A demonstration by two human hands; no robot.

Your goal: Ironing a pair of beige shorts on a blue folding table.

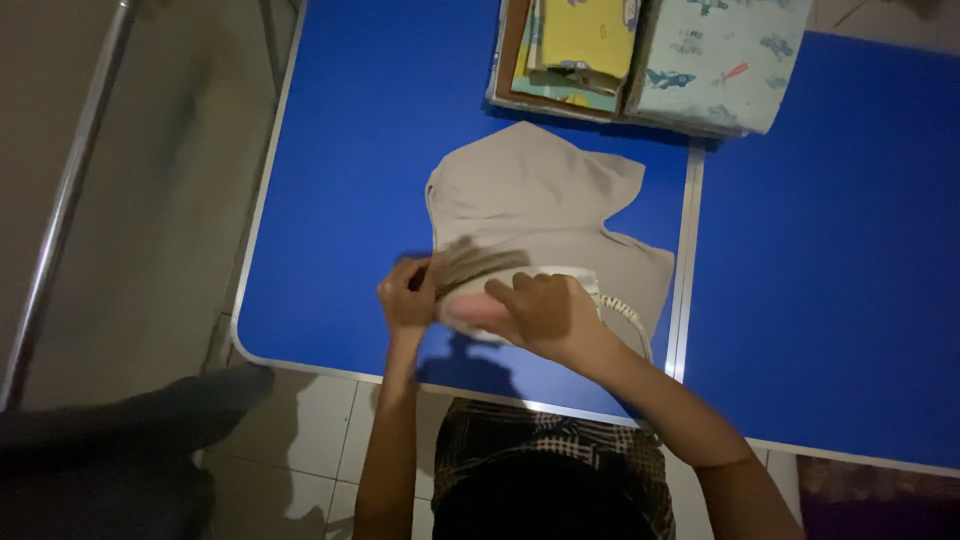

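Mid-press: right hand gripping pink-and-white iron on beige garment, left hand pinching its edge; next, probably gliding across smoothly.

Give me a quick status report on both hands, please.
Left hand pinching beige garment edge. Right hand gripping iron on it. Folded clothes stack apart.

Under my left hand and right hand the beige garment is soft matt cloth, the iron I grip looks smooth pale plastic, the blue table is smooth with a slight sheen and a metal rim, and the folded printed fabrics look matt cotton.
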